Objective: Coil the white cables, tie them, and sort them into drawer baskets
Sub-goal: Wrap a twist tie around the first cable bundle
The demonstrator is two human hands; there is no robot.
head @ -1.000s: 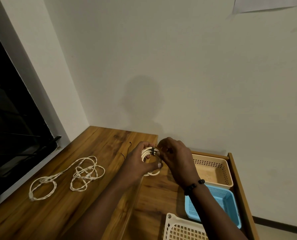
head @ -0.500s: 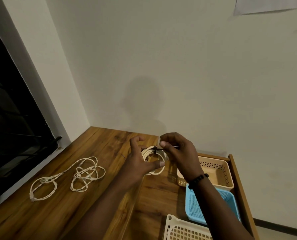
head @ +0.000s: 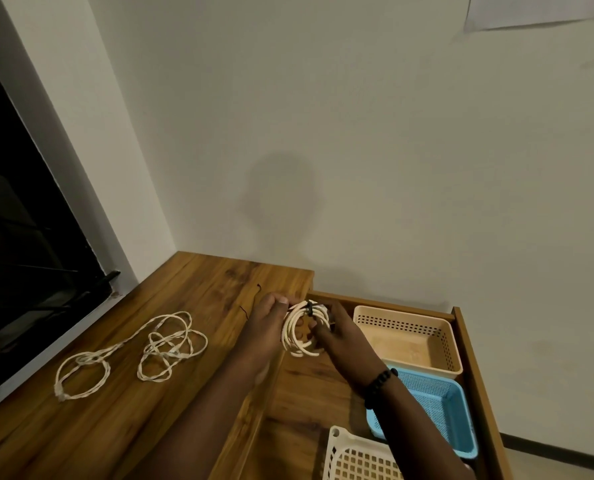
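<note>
- Wooden tabletop (head: 122, 393) carries one loose white cable (head: 129, 344) beside an open drawer with beige (head: 410, 336), blue (head: 437, 407) and white (head: 358, 459) plastic baskets.
- Left hand (head: 268, 323) and right hand (head: 337, 336) both pinch the coiled white cable (head: 299, 336), banded by a black tie (head: 308, 308), above the drawer edge.
- Risk: a slack tie lets the loops spring apart if either grip loosens.

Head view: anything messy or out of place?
The loose cable lies tangled on the desk, uncoiled. Two thin black ties lie stray beside the left hand. The baskets sit straight in the drawer.
</note>
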